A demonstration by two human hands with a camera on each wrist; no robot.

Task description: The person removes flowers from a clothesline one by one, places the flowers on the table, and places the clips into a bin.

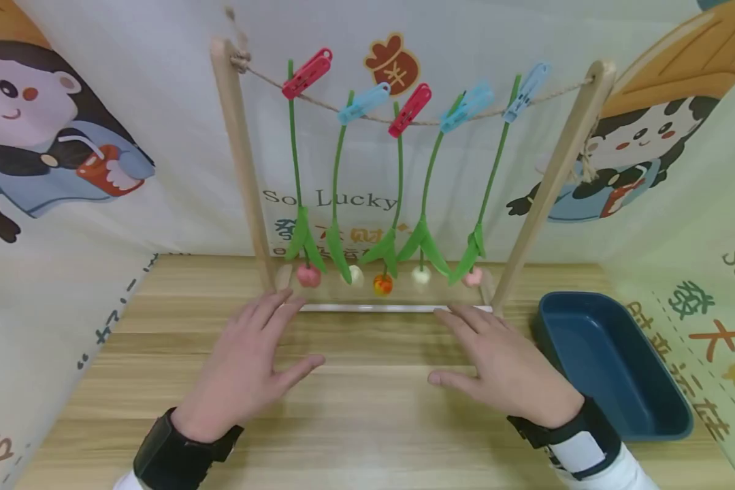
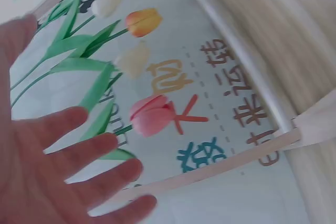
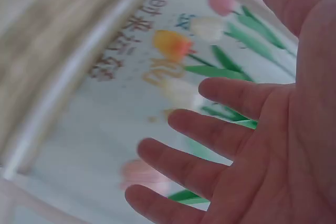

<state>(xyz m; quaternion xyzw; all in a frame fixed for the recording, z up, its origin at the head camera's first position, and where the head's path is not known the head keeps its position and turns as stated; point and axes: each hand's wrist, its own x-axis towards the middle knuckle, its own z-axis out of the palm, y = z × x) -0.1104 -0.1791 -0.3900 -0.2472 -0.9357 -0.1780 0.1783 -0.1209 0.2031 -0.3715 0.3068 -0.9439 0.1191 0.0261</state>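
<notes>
Clearly, neither hand holds anything: the left hand point(image 1: 251, 361) and the right hand point(image 1: 502, 361) both have their fingers spread and loosely extended over the desk point(image 1: 367, 415); just beyond their fingertips stands the wooden frame point(image 1: 243, 153) with a white rod point(image 1: 373, 308) between its feet, though I cannot tell whether any finger touches it; farther beyond the hands, a sagging twine rope point(image 1: 322, 105) carries five tulips point(image 1: 382, 284) heads down, their stems clipped by red clothespins point(image 1: 307, 73) and blue clothespins point(image 1: 364, 103); the wooden frame looks light but stiff and could tip if knocked high up, so its posts are best gripped low, one per hand; the tulips, probably artificial, should be very light, with bendy stems and easily squashed heads, so a pinch just below the clip suits them; the clothespins are likely springy and slightly slippery, best squeezed at their free ends; right of the right hand, the blue tray point(image 1: 615, 367) looks rigid and smooth, easiest by its rim
</notes>
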